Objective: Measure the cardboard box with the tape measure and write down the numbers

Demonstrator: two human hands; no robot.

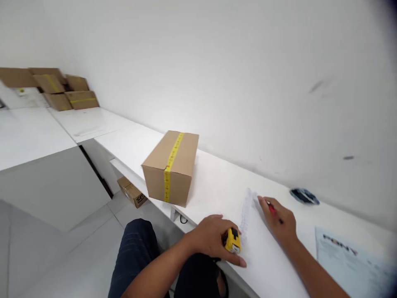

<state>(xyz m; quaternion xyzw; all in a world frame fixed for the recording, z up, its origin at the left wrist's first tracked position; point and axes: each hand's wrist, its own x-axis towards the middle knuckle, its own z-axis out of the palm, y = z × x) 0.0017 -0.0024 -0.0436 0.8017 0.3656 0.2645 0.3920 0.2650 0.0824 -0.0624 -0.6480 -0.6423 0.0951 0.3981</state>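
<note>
L hand [214,236] wrapped round yellow tape measure [233,241] — prob. hard, fairly weighty, best palmed by its sides — w/ R hand [281,221] pinching red pen [272,208] at approx. 2 o'clock from it.

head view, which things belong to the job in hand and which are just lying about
Likely in use:
- yellow tape measure, in the left hand
- red pen, in the right hand
- white paper between the hands
- taped carton, probably

Seemingly lying about:
- "PONY" sheet
- dark blue item by the wall
- far cartons
- lower carton, below the bench
</note>
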